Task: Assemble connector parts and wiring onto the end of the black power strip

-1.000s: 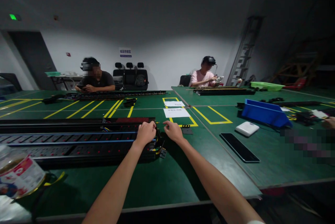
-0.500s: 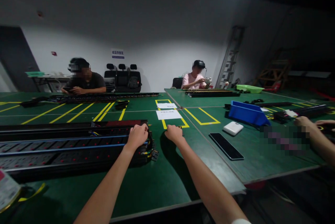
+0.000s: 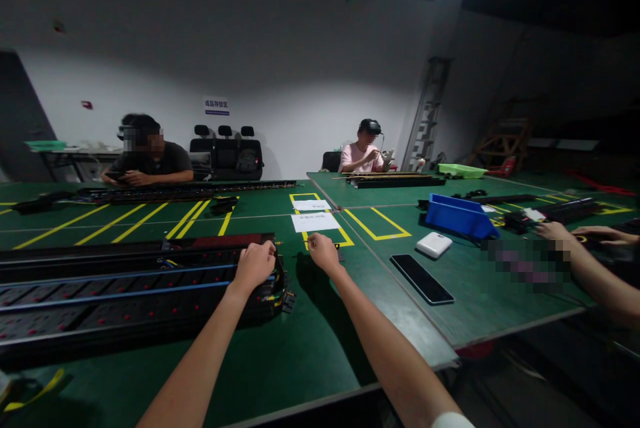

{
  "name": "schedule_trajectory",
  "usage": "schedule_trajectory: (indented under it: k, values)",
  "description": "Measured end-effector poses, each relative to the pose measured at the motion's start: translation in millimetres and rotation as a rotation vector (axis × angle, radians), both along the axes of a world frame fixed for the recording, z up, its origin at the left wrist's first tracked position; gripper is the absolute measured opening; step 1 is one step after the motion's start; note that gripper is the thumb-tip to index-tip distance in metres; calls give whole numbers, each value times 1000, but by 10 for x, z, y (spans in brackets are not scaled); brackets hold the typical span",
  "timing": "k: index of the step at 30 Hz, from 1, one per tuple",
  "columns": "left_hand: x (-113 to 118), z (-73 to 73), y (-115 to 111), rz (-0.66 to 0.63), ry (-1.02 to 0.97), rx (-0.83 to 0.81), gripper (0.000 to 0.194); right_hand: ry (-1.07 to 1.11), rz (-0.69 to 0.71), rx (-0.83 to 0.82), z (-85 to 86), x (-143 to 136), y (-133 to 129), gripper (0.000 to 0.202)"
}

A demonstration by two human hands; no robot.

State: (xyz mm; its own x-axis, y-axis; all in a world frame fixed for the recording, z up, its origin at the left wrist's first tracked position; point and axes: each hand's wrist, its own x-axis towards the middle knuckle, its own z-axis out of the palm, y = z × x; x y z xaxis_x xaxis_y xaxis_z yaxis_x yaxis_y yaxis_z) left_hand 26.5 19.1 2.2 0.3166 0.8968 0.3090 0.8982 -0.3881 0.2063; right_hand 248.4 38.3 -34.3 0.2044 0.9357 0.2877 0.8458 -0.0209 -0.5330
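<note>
My left hand (image 3: 254,267) lies over the right end of the black power strips (image 3: 165,295), its fingers curled onto the farther rail. These long strips have rows of dark sockets with red dots and blue lines along them. Coloured wires and a small black connector (image 3: 289,301) stick out at their end. Just right of that end, above the table, my right hand (image 3: 324,253) is closed in a pinch. A small dark piece shows at its fingertips and another dark bit beyond the hand; what it holds is too small to make out.
White paper sheets (image 3: 315,222) lie beyond my hands on the green table (image 3: 320,348). To the right are a phone (image 3: 421,279), a white box-like device (image 3: 434,245) and a blue bin (image 3: 460,218). A co-worker's hands (image 3: 557,238) work at far right; two people sit opposite.
The view has shifted slightly, moving the scene left. My right hand has turned a little, its fingertips pointing more to the left strip end. My left hand stays on the strip.
</note>
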Motion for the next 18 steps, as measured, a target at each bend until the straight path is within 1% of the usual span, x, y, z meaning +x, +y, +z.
schedule_trajectory:
  k: [2, 3, 5, 7, 9, 12, 15, 18]
  values:
    - [3, 8, -5, -1, 4, 2, 27, 127, 24, 51, -40, 15, 56, 24]
    - [4, 13, -8, 0, 7, 3, 28, 228, 39, 73, -60, 14, 86, 21]
    - [7, 23, -12, 8, 12, -3, 28, 565, 70, 74, -96, -8, 142, 14]
    - [8, 33, -15, 15, 15, -11, 28, 947, 100, 11, -119, -46, 177, 9]
    - [8, 41, -18, 16, 15, -17, 28, 1166, 132, -59, -124, -88, 182, 7]
    - [8, 45, -19, 12, 11, -20, 28, 1274, 197, -121, -114, -136, 149, 9]
    - [7, 44, -17, 12, 7, -16, 28, 1446, 259, -170, -107, -158, 114, 9]
    - [7, 44, -16, 11, 3, -17, 28, 1612, 259, -173, -112, -167, 107, 5]
